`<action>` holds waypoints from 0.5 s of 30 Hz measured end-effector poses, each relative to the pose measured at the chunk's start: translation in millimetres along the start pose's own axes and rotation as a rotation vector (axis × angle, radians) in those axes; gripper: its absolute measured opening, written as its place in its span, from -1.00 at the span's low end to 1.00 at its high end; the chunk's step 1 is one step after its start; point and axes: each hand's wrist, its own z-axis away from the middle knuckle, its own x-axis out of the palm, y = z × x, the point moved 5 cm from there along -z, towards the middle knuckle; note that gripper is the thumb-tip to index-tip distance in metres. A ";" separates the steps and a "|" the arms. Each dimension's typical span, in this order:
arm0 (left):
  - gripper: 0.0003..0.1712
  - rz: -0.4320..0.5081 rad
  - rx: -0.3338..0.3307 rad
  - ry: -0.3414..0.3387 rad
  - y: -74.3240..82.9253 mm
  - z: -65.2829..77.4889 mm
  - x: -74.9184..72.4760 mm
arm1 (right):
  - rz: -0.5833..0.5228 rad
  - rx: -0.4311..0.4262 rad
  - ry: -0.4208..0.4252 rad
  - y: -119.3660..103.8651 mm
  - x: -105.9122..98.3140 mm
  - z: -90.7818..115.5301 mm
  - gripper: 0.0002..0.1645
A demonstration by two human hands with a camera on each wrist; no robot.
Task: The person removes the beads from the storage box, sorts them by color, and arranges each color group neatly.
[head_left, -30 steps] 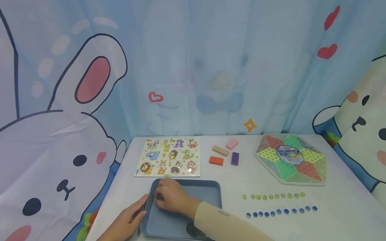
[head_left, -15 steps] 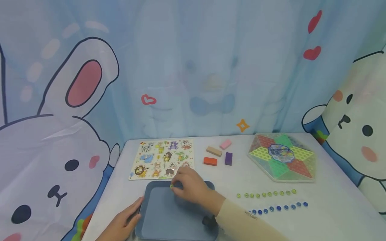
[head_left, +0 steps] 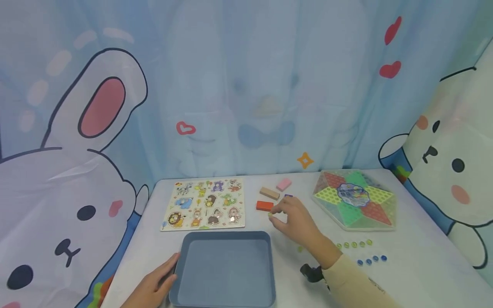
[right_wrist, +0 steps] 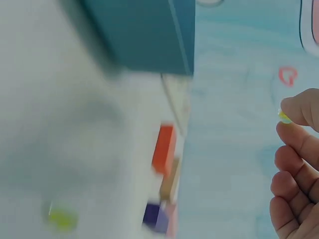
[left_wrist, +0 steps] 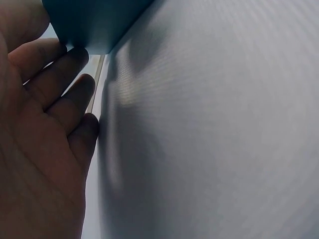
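Note:
My right hand pinches a small yellow-green marble between thumb and index finger. It hovers over the table, right of the blue-grey tray and close to an orange block. Against the tray's left side rests my left hand, its fingers fairly straight in the left wrist view. A row of yellow-green marbles and a row of blue marbles lie at the right, both partly hidden by my right hand and forearm.
An animal puzzle board lies behind the tray. Tan, pink and partly hidden purple blocks sit near the orange one. A hexagonal game box stands at the back right. A printed curtain hangs behind.
My right hand has lifted from the tray's far left part and travelled right past its edge, carrying the marble. My left hand stays at the tray's side. The head view has shifted slightly.

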 end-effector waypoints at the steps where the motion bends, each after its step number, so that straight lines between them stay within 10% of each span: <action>1: -0.14 0.004 -0.003 -0.001 -0.4 0.1 -0.2 | 0.001 0.006 0.013 7.1 -4.1 2.1 -0.84; 15: -0.11 -0.007 -0.003 0.031 3.9 3.0 -0.4 | 0.019 0.247 0.033 101.7 -46.7 49.0 -0.79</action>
